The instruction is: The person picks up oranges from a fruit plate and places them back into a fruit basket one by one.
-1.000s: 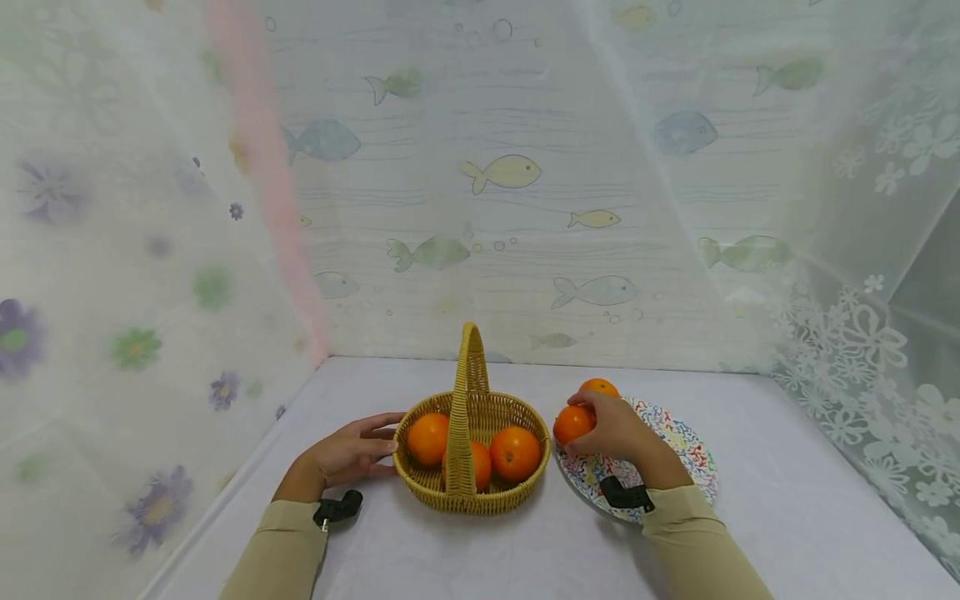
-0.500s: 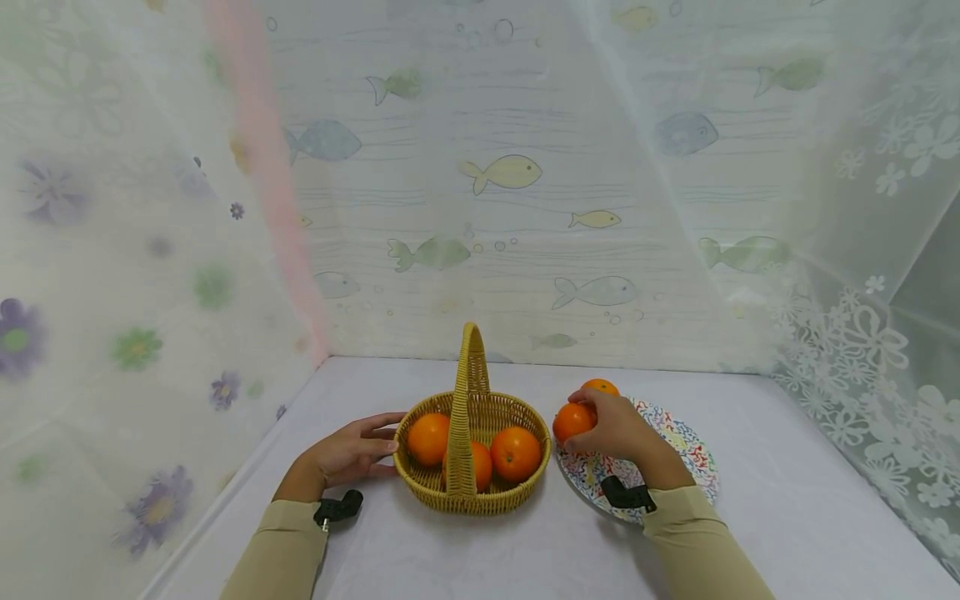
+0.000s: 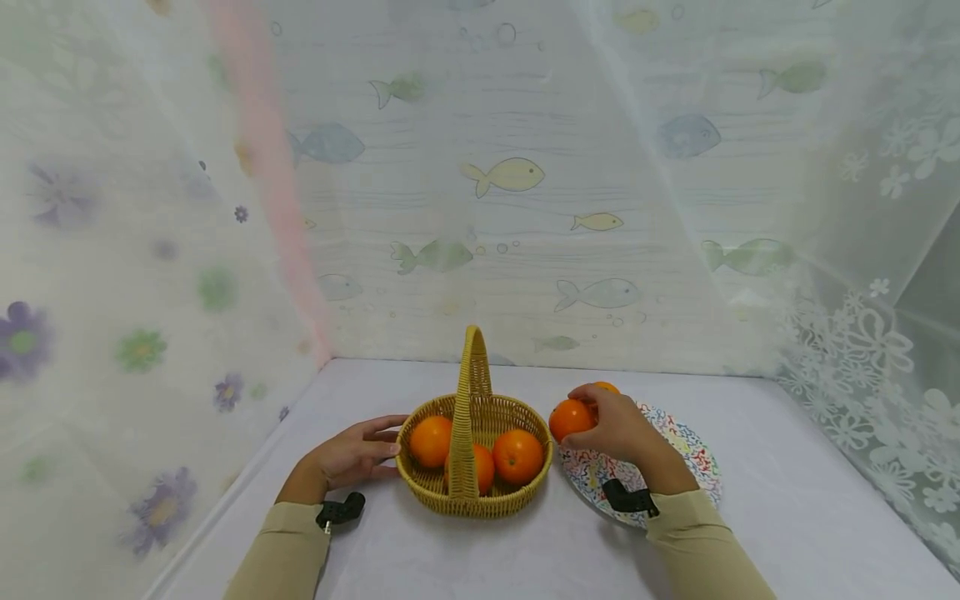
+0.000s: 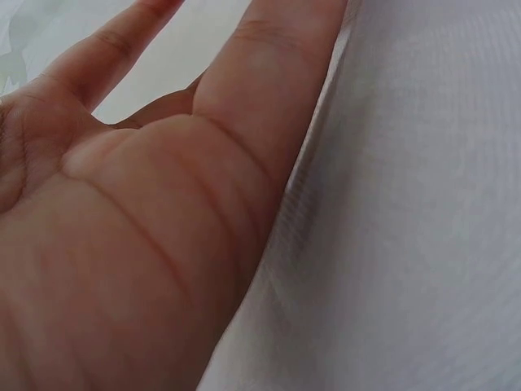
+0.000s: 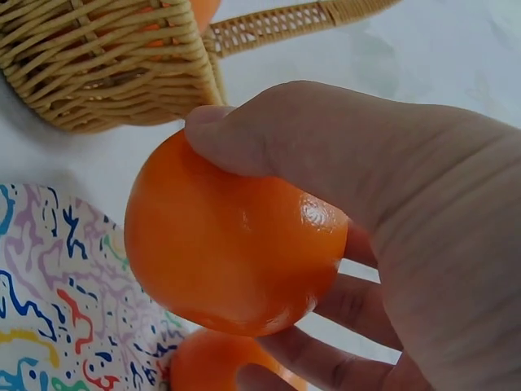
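My right hand (image 3: 617, 425) grips an orange (image 3: 572, 420) between thumb and fingers, over the left edge of a colourful patterned plate (image 3: 693, 446). In the right wrist view this glossy orange (image 5: 232, 236) overlaps a second orange (image 5: 216, 362) below it. That other orange (image 3: 609, 387) is mostly hidden behind my hand in the head view. My left hand (image 3: 351, 454) rests its outstretched fingers at the left side of a wicker basket (image 3: 480, 505). Left, middle and right oranges (image 3: 517, 457) lie in the basket; its handle partly covers the middle one.
A white cloth (image 3: 495, 558) covers the table. Behind it hangs a pale curtain (image 3: 465, 208) printed with fish, and flowered sheets (image 3: 142, 400) close in the sides. The basket's tall arched handle (image 3: 472, 367) stands up between both hands.
My right hand has moved the orange slightly up and left, toward the basket. The orange behind it is now more covered. My left hand stays at the basket's side.
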Motion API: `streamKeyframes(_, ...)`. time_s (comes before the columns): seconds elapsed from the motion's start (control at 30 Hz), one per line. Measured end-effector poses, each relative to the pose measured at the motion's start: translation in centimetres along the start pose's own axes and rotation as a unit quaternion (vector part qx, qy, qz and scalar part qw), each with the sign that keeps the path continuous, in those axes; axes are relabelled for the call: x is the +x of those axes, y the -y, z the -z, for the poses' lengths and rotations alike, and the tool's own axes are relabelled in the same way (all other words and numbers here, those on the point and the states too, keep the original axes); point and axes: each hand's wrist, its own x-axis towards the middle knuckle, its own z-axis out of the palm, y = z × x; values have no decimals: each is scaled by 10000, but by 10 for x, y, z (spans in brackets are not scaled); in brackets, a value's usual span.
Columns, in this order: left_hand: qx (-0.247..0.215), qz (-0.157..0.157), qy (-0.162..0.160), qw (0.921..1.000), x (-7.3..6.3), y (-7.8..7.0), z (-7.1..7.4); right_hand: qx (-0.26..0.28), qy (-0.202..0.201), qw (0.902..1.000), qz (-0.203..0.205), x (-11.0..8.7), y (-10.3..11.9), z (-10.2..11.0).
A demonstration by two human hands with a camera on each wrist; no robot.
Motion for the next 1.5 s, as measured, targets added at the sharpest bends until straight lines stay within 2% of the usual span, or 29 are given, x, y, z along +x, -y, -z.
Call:
streamKeyframes(0.33,6,25,3,10000,-1,-2,-1,-85,-8,10000,30,1,6,0)
streamKeyframes(0.77,-55,102,-87,9999,0,-3,-1,83,-142,9997,197,5,15,9)
streamKeyframes(0.9,-29,83,-53,9999,0,-1,1,79,-206,9995,211,5,21,10)
streamKeyframes(1.23,-12,-132,116,9998,3,2,4,275,-370,9975,541,9,39,6)
streamKeyframes(1.37,61,-130,-3,9999,4,1,1,337,-266,9977,531,12,42,1)
streamKeyframes(1.5,328,-131,-240,9991,8,-2,-3,321,-233,9978,538,13,45,-3)
